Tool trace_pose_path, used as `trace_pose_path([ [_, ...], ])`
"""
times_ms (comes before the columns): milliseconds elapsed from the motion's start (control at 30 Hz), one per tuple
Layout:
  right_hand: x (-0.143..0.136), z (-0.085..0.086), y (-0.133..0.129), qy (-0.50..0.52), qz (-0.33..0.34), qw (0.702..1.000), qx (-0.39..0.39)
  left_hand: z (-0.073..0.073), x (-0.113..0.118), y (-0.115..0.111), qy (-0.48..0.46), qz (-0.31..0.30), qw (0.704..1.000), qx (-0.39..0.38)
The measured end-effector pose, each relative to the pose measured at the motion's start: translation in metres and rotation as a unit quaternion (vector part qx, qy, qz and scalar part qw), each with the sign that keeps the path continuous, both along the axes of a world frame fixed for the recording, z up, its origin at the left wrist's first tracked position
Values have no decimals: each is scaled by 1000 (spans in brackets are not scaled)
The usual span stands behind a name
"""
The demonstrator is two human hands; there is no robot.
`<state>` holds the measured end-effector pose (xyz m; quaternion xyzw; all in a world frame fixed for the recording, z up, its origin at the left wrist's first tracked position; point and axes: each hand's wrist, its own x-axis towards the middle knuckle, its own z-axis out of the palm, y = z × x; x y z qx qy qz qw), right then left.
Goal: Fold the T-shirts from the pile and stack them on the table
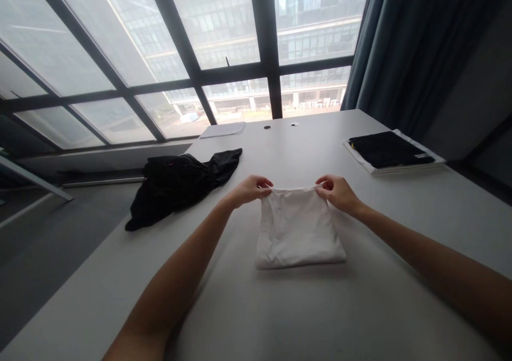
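Observation:
A white folded cloth, roughly square, is in the middle of the view over a white table. My left hand pinches its far left corner between thumb and fingers. At the far right corner, my right hand grips the cloth in the same way. The far edge is stretched between both hands, and the near edge lies toward me. Whether the cloth rests fully on the table is hard to tell.
A crumpled black garment lies at the table's left edge. Folded black cloth sits on folded white cloth at the right. White paper lies at the far edge, near two round table holes. Windows and a dark curtain stand beyond.

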<state>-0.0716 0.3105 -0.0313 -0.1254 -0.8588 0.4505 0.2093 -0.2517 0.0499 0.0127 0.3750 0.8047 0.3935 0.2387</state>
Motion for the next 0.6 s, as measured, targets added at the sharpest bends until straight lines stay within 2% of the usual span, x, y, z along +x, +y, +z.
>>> trace_pose_path([
  [167, -5, -19, 1, -34, -7, 997, 72, -16, -2, 6, -8, 15, 1000, -24],
  [267, -4, -23, 1, -32, -23, 995, 95, -21, -6, 3, -3, 8, 1000, -27],
  [367, 0, -20, -2, -41, -55, 987, 147, -16, -1, 1, 100, 27, 993, -49],
  [433, 5, -16, -9, -10, -70, 977, 199, -9, 14, 1, 227, 59, 971, -37],
  [500, 11, -12, -19, 40, -56, 968, 240, 0, 36, -1, 316, 65, 947, -17],
  [600, 19, -10, -38, 70, 13, 961, 267, 7, 67, -9, 343, 52, 937, -42],
])
